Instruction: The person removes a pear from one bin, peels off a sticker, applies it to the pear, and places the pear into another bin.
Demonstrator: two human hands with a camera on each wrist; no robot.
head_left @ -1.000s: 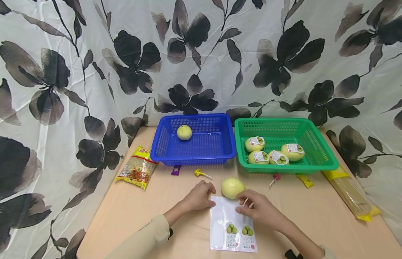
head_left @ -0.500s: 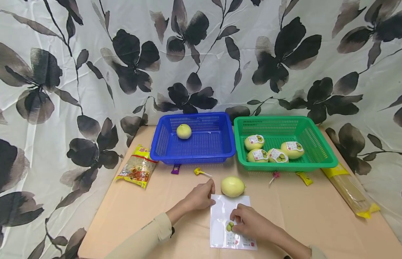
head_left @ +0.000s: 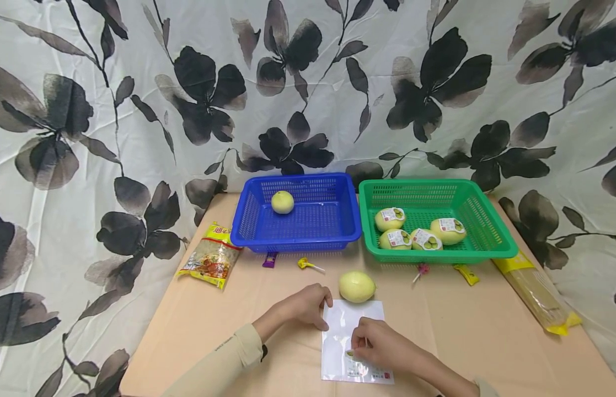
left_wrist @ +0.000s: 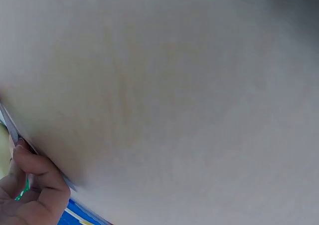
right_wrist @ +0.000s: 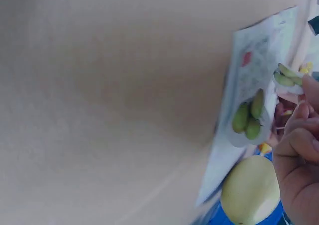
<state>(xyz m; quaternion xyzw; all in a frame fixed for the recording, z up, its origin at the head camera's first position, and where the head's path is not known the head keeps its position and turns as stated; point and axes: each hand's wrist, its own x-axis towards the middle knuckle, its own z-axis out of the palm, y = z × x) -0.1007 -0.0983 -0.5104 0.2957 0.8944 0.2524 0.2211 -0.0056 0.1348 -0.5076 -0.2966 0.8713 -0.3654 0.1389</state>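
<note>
A white sheet (head_left: 337,342) is laid on the table (head_left: 198,336), and clock directions are given from its middle in the head view, with twelve pointing away from the person. The sheet's left edge, at ten, is touched by the thumb of the left hand (head_left: 308,306), whose thumb and fingers are held apart. The right hand (head_left: 382,344) is placed over the sheet at three, and a small label (right_wrist: 286,79) is pinched between its thumb and fingers. In the right wrist view the label is seen raised from the sheet, while a second label (right_wrist: 251,117) lies flat on it. The two hands are kept well apart.

An unlabelled melon (head_left: 357,286) is set at twelve, just beside the sheet's far edge; whether they touch cannot be told. At eleven, one melon is held in a blue basket (head_left: 308,242); at one, four labelled melons (head_left: 427,234) are held in a green basket (head_left: 481,220).

A yellow lollipop (head_left: 310,265) is placed at eleven, with a purple sweet (head_left: 269,259) and a food bag (head_left: 210,256) at ten. A pink lollipop (head_left: 422,271) is seen between one and two, a yellow sweet (head_left: 466,274) at two, and a long pack (head_left: 533,295) between two and three.
</note>
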